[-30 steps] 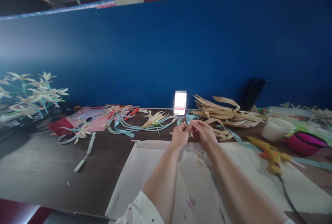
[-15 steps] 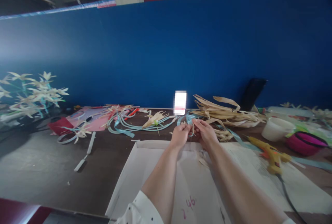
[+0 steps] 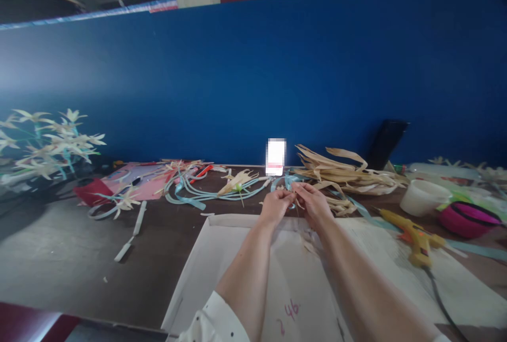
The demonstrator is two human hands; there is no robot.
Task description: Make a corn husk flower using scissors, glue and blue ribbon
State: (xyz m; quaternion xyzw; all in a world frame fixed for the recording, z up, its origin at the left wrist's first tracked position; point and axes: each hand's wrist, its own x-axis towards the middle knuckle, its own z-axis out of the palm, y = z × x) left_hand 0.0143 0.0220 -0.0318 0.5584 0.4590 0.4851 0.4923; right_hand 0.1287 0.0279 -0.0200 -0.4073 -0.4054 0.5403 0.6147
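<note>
My left hand [image 3: 278, 206] and my right hand [image 3: 311, 202] meet above the far edge of a shallow white box lid [image 3: 237, 219]. Both are closed in a pinch, fingertips nearly touching. Something thin and small is between them, mostly hidden by the fingers, so its kind is unclear. Light-blue ribbon [image 3: 292, 179] shows just behind the fingertips. Pale husk scraps [image 3: 308, 243] lie in the lid below my right hand. Beyond that hand, a bundle of dried corn husks [image 3: 348, 176] spreads over the table.
A yellow glue gun [image 3: 412, 234] with a black cord rests on paper at right, near a white cup [image 3: 424, 197] and a magenta pouch [image 3: 469, 219]. Light-blue covered wires [image 3: 214, 192] and a husk flower [image 3: 237, 182] lie left of my hands. Finished husk flowers [image 3: 59, 139] stand far left.
My fingertips have shifted slightly and drawn closer together. The thin pale strip that hung between them earlier shows less now. Everything else stays in place.
</note>
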